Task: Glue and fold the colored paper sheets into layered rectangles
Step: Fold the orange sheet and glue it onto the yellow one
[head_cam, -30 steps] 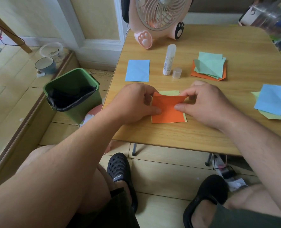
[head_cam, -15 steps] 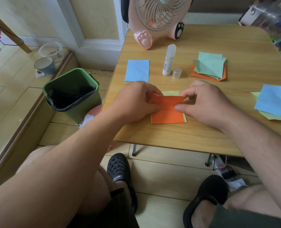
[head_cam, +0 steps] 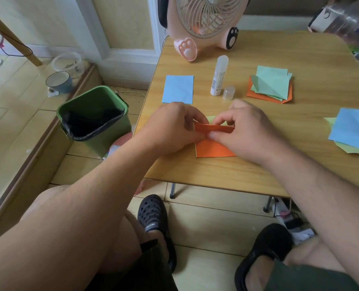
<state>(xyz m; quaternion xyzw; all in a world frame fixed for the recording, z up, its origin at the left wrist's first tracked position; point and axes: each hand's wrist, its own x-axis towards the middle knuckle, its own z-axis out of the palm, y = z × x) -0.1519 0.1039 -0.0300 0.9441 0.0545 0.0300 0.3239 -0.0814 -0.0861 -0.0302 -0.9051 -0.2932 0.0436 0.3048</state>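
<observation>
A green bin (head_cam: 94, 120) stands on the floor off the table's left edge, lined with a black bag (head_cam: 92, 124) whose contents cannot be made out. Further back on the floor sit a mug (head_cam: 58, 81) and a clear bowl (head_cam: 67, 61), their insides unclear. On the wooden table (head_cam: 216, 171), near its front edge, lies the orange sheet (head_cam: 213, 149) on top of a pale green sheet (head_cam: 211, 118) that peeks out behind it. The left hand (head_cam: 172, 128) and right hand (head_cam: 245, 131) both pinch the orange sheet's far edge between curled fingers and thumbs, thumb tips meeting over the middle of the paper. A second ago the sheet lay flat with the hands holding its two far corners; now its far edge is lifted and rolled toward the front edge, so a narrow orange band stands up between the hands, which have drawn closer together. A glue stick (head_cam: 219, 75) stands upright in the middle of the table with its clear cap (head_cam: 229, 93) just beside it. A blue sheet (head_cam: 178, 89) lies toward the left edge, a stack of green over orange sheets (head_cam: 271, 87) further right, and a blue sheet on green paper (head_cam: 352, 128) at the right edge. A pink fan (head_cam: 205, 24) stands at the back edge. None of these has shifted.
</observation>
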